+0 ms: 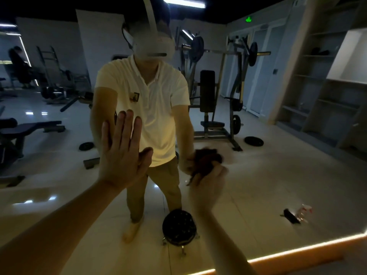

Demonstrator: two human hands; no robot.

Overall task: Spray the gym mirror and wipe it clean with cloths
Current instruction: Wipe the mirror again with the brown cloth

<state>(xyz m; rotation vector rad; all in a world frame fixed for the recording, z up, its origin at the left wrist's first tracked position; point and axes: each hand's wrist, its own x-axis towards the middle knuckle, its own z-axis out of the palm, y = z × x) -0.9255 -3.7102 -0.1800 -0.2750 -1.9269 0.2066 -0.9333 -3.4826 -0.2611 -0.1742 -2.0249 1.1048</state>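
Note:
The gym mirror (278, 165) fills almost the whole view and reflects me and the gym behind. My left hand (121, 153) lies flat against the glass with straight, spread fingers. My right hand (208, 185) grips a bunched dark reddish cloth (206, 161) pressed to the mirror at waist height; the hand and cloth are blurred. In the reflection a spray bottle (303, 213) lies on the floor tiles at the lower right, beside a dark object.
A lit orange strip (297, 251) runs along the mirror's bottom edge. Reflected are a round black stool (178, 227) near my feet, weight machines, benches, loose weight plates and shelving at right. Another person sits far back left.

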